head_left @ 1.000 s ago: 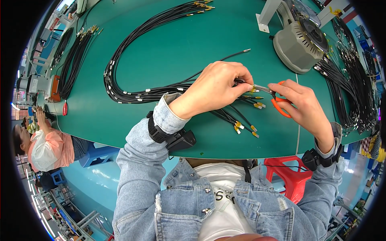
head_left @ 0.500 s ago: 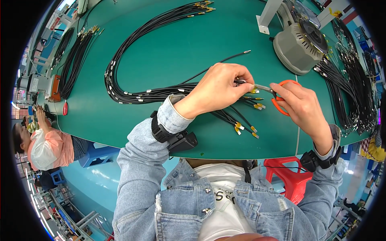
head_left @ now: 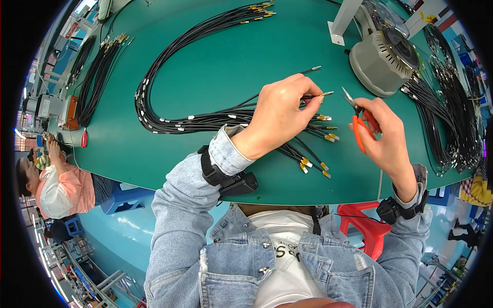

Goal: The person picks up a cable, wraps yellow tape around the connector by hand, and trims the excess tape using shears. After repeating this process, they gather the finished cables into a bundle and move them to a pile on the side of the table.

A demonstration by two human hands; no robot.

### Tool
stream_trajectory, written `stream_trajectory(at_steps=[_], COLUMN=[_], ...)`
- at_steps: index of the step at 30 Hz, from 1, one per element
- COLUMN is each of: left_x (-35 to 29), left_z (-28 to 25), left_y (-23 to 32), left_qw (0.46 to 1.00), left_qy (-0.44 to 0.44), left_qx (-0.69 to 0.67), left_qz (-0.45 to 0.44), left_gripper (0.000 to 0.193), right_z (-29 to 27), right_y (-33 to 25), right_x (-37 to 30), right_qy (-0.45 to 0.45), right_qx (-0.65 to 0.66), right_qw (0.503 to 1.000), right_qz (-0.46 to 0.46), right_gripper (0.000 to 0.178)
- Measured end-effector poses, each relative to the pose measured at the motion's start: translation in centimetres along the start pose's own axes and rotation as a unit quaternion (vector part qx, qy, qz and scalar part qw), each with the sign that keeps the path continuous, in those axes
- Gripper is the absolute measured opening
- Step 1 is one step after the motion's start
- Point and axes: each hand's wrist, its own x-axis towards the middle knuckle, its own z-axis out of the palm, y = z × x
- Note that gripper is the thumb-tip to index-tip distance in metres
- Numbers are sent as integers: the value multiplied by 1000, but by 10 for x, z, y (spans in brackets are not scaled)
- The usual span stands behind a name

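Observation:
My left hand pinches the end of a black cable, and its metal tip sticks out past my thumb and forefinger. Orange-handled scissors sit in my right hand, with the blades pointing up and to the left, apart from the cable tip. Beneath my left hand runs a bundle of black cables with white tags, curving round in a U on the green table. Several ends with yellow-and-silver tips fan out to the right of my left wrist. One single cable end lies above that hand.
A grey round machine stands at the back right, beside heaps of black cables. More cables lie at the left near an orange-and-grey device. A person in a pink top sits far left. A red stool is below the table edge.
The scissors have drawn away from the cable tip to the right, and their blades now tilt upward. My left hand has shifted slightly, leaving the metal tip exposed.

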Motion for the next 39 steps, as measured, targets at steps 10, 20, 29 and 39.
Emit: stream_trajectory(at_steps=[10, 20, 29, 39], left_x=[-5, -4, -4, -3], left_z=[9, 8, 9, 8], left_y=[-5, -4, -5, -3], left_qw=[987, 985, 983, 989], left_qy=[68, 79, 88, 77], left_qx=[99, 107, 106, 85], left_qz=[103, 114, 123, 97], left_gripper=[12, 12, 12, 13], right_z=[24, 32, 34, 36], right_y=[-14, -12, -12, -10], right_x=[0, -3, -2, -1], right_qy=[37, 60, 70, 105], right_qx=[-49, -83, -92, -88], right_qw=[998, 995, 993, 990], right_qz=[-13, -7, -31, -18], right_gripper=[36, 37, 37, 36])
